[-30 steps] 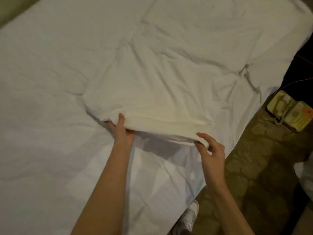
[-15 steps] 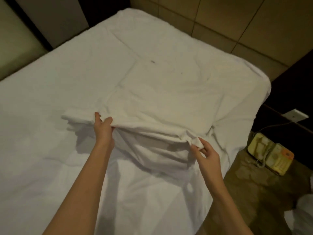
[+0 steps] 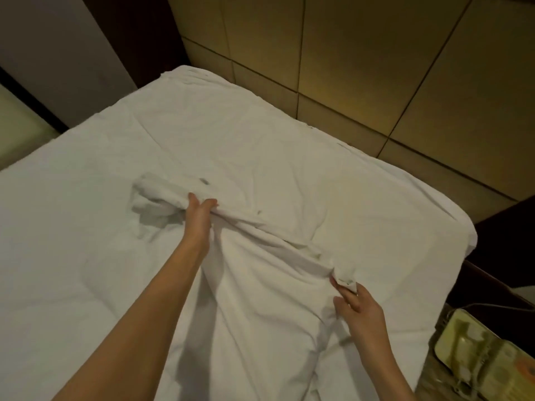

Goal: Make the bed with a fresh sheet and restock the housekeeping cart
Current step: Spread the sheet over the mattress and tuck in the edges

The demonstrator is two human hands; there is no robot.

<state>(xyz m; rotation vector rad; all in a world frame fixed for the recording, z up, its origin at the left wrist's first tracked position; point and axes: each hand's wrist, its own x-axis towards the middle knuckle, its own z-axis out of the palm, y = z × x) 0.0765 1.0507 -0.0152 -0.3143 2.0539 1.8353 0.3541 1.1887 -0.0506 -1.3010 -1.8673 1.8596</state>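
Fingers of the left hand [image 3: 199, 217] are curled over a bunched ridge of the white sheet [image 3: 289, 198], thumb and fingertips closed on the fold near the middle of the bed [image 3: 58, 256]. Fingers of the right hand [image 3: 362, 309] are clamped on the same ridge farther toward the bed's right edge, a small gathered tuft being pinched between thumb and fingertips; how many layers are caught there cannot be told. Between the two hands the cloth is raised in a creased ridge running diagonally, and from it loose folds fall toward the near edge. Both bare forearms are stretched out over the mattress. Beyond the far edge a panelled wall [image 3: 376, 68] is seen. A cream telephone [image 3: 474, 357] is set on the surface just beside the bed, at lower right.
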